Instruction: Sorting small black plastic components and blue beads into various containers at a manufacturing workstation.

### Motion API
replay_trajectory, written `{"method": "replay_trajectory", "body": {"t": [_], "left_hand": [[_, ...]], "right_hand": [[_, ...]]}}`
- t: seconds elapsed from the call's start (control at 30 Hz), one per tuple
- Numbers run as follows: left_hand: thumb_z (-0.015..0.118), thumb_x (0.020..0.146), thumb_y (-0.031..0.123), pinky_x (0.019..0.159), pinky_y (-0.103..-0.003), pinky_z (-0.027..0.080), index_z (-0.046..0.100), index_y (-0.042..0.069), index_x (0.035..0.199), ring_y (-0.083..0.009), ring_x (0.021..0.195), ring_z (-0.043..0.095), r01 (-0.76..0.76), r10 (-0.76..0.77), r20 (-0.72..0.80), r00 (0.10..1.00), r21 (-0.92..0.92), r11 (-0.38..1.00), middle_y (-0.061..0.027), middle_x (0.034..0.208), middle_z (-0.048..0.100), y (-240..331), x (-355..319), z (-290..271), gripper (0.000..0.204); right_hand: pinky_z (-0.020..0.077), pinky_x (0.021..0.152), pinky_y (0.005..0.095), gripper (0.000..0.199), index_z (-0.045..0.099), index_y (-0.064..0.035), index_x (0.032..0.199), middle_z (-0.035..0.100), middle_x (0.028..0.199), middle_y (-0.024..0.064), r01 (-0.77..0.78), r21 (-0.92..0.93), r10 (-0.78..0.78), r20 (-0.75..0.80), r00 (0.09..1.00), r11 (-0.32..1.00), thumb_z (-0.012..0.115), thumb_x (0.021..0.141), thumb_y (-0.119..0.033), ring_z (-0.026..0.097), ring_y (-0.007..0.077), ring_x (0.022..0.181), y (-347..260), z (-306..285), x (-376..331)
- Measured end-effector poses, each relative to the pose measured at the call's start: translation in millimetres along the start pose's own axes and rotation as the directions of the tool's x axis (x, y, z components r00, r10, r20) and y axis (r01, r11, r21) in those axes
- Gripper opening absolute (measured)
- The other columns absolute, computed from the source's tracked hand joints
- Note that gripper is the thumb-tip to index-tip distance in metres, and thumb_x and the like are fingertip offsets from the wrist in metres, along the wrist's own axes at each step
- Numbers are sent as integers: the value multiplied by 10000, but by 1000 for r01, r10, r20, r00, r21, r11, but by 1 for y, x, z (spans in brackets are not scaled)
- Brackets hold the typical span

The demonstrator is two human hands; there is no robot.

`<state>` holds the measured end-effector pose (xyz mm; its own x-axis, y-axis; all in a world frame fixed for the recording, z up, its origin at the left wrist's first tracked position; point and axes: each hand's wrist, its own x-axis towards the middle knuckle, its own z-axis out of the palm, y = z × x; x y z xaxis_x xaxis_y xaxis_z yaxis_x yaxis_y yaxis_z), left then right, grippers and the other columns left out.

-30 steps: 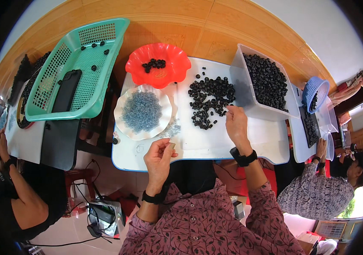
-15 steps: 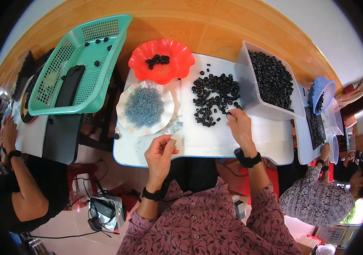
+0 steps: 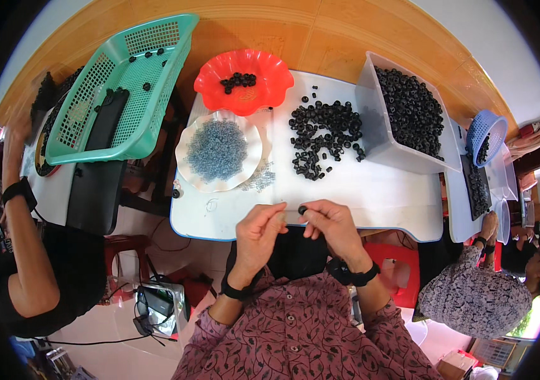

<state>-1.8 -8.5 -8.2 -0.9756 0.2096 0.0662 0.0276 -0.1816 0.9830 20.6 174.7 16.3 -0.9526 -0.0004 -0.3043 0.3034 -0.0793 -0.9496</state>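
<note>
Near the table's front edge, my right hand pinches a small black ring-shaped piece between thumb and fingertips. Close by on its left, my left hand is closed in a pinch; what its fingertips hold is too small to make out. The fingertips of both hands are a little apart. Beyond my left hand stands a white scalloped plate heaped with small clear bluish rings, some of which are strewn beside it. A loose pile of black pieces lies on the white table, farther off.
A red scalloped bowl with several black pieces stands behind the plate. At the right is a clear bin full of black pieces. A green basket is at the left. Co-workers sit on both sides, one with a raised arm.
My right hand has come back from the black pile toward my body with a black piece. My left hand has shifted right, and the two hands are now close together.
</note>
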Motion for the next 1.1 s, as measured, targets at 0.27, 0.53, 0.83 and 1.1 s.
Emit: {"method": "replay_trajectory", "body": {"t": [0.27, 0.53, 0.83, 1.1], "left_hand": [[583, 905, -17, 709, -234, 535, 642, -30, 1117, -150, 832, 639, -56, 63, 117, 991, -61, 997, -100, 1010, 605, -3, -2, 4, 220], [603, 901, 0, 690, -213, 528, 660, -27, 1042, -101, 783, 629, 182, -148, 163, 975, -215, 960, -64, 940, 637, -3, 1, 1, 155], [605, 905, 14, 662, -206, 533, 664, -13, 1044, -98, 768, 633, 188, -145, 171, 975, -273, 943, -68, 912, 666, -4, -1, 1, 153], [605, 911, 29, 656, -228, 546, 637, -28, 1090, -104, 739, 621, 150, -157, 3, 988, -322, 935, -74, 897, 655, -8, -3, -9, 191]], "right_hand": [[459, 541, 185, 145, 634, 15, 1035, 666, 820, 59, 20, -14, -20, 7, 1000, 1000, 580, 925, -63, 589, 72, 619, -1, 16, -11], [448, 539, 184, 114, 648, 5, 991, 673, 806, 60, 22, 44, -23, 25, 999, 999, 607, 905, -59, 588, 73, 619, -1, 14, -10], [410, 511, 189, 84, 641, -12, 915, 666, 774, 52, -62, 199, 56, 37, 998, 978, 630, 867, -80, 562, 67, 584, -5, 16, -7], [420, 525, 219, 84, 641, -20, 933, 630, 768, 39, 0, 28, 1, -2, 1000, 1000, 599, 879, -71, 543, 78, 592, -4, 40, 9]]}}
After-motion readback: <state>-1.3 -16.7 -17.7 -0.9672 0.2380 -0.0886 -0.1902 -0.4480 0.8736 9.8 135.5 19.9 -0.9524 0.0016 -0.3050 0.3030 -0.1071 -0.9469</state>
